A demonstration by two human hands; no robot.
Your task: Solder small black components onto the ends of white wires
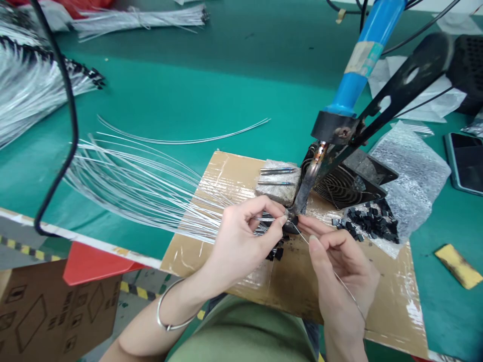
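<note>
Up close at a green-topped workbench (234,75), a person's left hand (241,239) is closed in a pinch, thumb and forefinger gripping the near ends of a fan of thin silvery wires (151,186) that spreads away to the left across the bench. The right hand (339,266) is likewise closed, its fingertips holding a single fine wire (347,291) that curves back over the hand toward the wrist. Both hands meet at the tip of a blue-handled soldering iron (358,70), which is fixed in a black stand (400,85) and slants down to a point just above a taped cardboard sheet (385,301). The wire ends sit right at that tip, between the two sets of fingertips; whether they touch the metal cannot be told. A silver bangle (169,311) circles the left wrist. Just behind the iron lies a grey sponge block (277,188) with a few pins resting on it, and beside it a small black fan (347,186). A heap of small black parts (368,221) lies on bubble wrap (411,176) near the right hand. Further bundles of wire (33,95) lie at the bench's far left, a phone (466,161) at its right edge.
</note>
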